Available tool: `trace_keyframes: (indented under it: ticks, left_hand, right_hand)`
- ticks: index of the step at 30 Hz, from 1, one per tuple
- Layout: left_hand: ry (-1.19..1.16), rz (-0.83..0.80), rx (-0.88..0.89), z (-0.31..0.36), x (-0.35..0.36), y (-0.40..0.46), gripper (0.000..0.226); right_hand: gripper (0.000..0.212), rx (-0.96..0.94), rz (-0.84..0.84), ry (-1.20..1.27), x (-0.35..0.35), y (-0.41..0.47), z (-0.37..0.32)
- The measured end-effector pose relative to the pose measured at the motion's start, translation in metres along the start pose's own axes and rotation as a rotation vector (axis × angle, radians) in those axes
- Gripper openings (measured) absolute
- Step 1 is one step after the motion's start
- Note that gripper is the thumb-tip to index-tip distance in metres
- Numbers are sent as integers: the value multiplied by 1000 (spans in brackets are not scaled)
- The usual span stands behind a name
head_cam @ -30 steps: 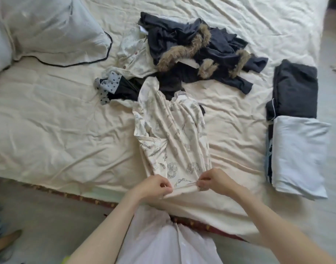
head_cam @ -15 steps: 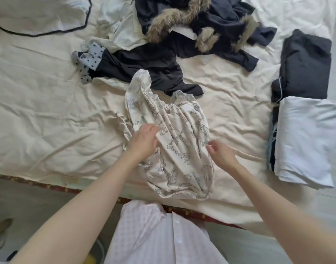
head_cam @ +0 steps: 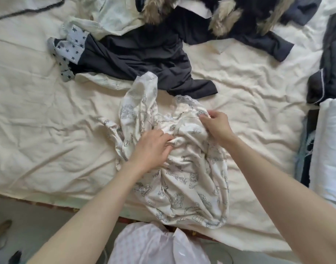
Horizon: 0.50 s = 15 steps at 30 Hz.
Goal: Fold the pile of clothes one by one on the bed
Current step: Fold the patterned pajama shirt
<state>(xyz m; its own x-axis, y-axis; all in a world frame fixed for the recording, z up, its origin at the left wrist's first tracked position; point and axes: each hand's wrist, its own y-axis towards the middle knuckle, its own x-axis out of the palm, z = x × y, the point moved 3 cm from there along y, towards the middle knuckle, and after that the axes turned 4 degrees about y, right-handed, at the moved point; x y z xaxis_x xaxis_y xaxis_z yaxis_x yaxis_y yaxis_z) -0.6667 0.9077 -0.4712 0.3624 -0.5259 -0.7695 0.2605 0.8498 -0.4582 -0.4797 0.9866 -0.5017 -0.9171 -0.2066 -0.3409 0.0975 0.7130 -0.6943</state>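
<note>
Both the left hand (head_cam: 153, 147) and right hand (head_cam: 214, 124) grip the crumpled cream printed garment (head_cam: 184, 189)

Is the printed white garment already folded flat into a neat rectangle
No, the printed white garment lies crumpled on the bed, with the left hand and right hand both gripping its bunched fabric.

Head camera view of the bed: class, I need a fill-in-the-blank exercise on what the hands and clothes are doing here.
1. Both hands grip the cream ____ garment.
2. The left hand lies nearer the person than the ____ hand.
3. The dark garment has cuffs printed with ____.
4. The folded stack lies at the picture's ____ edge.

Missing words: printed; right; stars; right
</note>
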Motion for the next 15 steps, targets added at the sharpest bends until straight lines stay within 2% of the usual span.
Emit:
trace_keyframes:
  ticks: [1,4,6,7,11,13,15]
  left_hand:
    - [-76,-23,-49,-1,2,-11,32]
    - [-442,-27,-273,-1,-5,-29,34]
    - [-745,-6,-414,5,-16,-27,53]
    - [-825,-7,-465,8,-20,-25,61]
    - [-819,108,-610,24,-32,-21,38]
    - [-963,214,-700,30,-36,-29,24]
    - [-1169,299,-793,33,-45,-46,16]
  right_hand:
    - [10,-55,24,-1,3,-12,-1]
    - [19,-276,13,-145,13,-60,-1]
    - [26,-410,-98,-241,20,-92,3]
    - [28,-466,-144,-297,22,-105,6]
    - [26,-651,-181,-437,24,-137,7]
    - [23,-608,-214,-439,18,-142,4]
    - [27,-585,-266,-556,11,-145,2]
